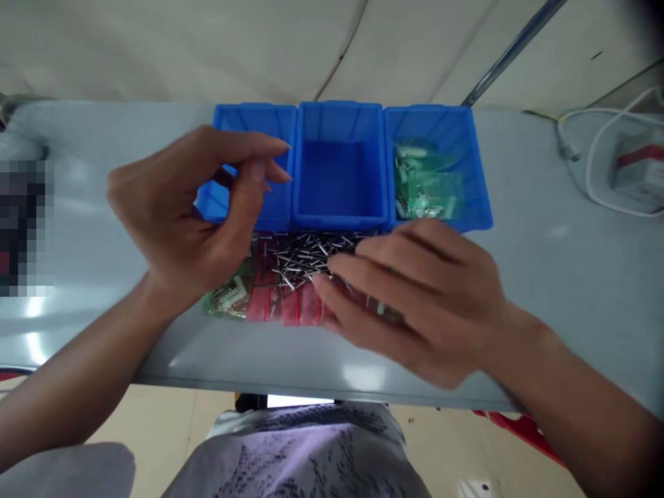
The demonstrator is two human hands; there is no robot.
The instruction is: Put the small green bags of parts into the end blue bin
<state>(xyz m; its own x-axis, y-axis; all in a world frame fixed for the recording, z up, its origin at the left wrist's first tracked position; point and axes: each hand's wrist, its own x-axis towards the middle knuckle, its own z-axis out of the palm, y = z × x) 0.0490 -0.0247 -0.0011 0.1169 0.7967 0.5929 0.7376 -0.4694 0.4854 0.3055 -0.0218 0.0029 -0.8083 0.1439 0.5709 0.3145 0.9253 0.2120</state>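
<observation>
A pile of metal screws or rivets [301, 259] lies in front of the blue bins, on red plastic bags [302, 308]. My right hand [415, 290] reaches over the right part of the pile, its fingertips at the metal pieces; whether it grips one is hidden. My left hand [191, 200] is raised in front of the left blue bin [254, 117], thumb and fingers curled toward each other; nothing clear shows between the fingertips. Below it, a clear green-edged bag with metal parts [231, 297] lies beside the red bags.
The middle blue bin [339, 220] shows a bare bottom. Green plastic packets [433, 190] lie in the right blue bin [480, 187]. White cables [591, 159] and a box with a red stripe [640, 162] are at the far right of the grey table [560, 277].
</observation>
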